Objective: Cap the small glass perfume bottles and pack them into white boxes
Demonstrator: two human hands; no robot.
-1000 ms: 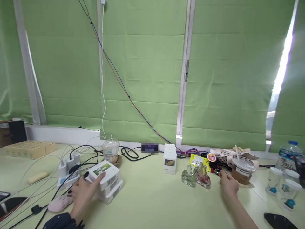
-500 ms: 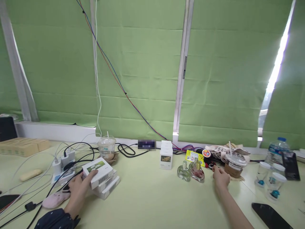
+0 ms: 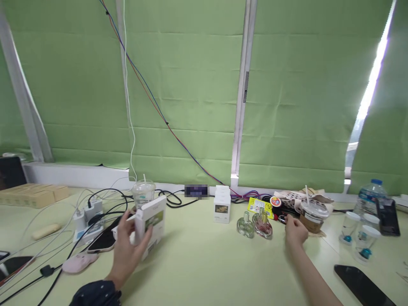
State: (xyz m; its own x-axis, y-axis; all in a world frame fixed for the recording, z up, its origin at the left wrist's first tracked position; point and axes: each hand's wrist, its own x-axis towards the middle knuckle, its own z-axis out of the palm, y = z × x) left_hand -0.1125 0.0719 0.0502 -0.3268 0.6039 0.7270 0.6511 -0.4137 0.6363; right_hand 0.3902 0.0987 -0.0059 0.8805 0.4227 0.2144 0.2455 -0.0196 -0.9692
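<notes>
My left hand (image 3: 130,250) is closed around a small white box (image 3: 158,219) with a green picture, holding it tilted up on edge. Part of another white box (image 3: 115,231) shows behind that hand, mostly hidden. A dark phone (image 3: 102,241) lies left of it, near a pink computer mouse (image 3: 79,262). My right hand (image 3: 296,231) rests on the table with its fingers pinched by a small dark metallic item (image 3: 281,219); what lies within the fingers is hidden. To its left stand a clear glass bottle (image 3: 245,226) and a pinkish one (image 3: 263,227).
A row of white boxes (image 3: 222,212) stands at the back middle. Right are a lidded drink cup (image 3: 314,219), several small jars (image 3: 366,246), a water bottle (image 3: 371,195) and a black phone (image 3: 363,284). Tangled cables and a power strip (image 3: 86,225) cover the left.
My left hand has moved right and turned the white box from lying flat on the stack to standing tilted on edge. The dark phone is now uncovered. My right hand has barely moved.
</notes>
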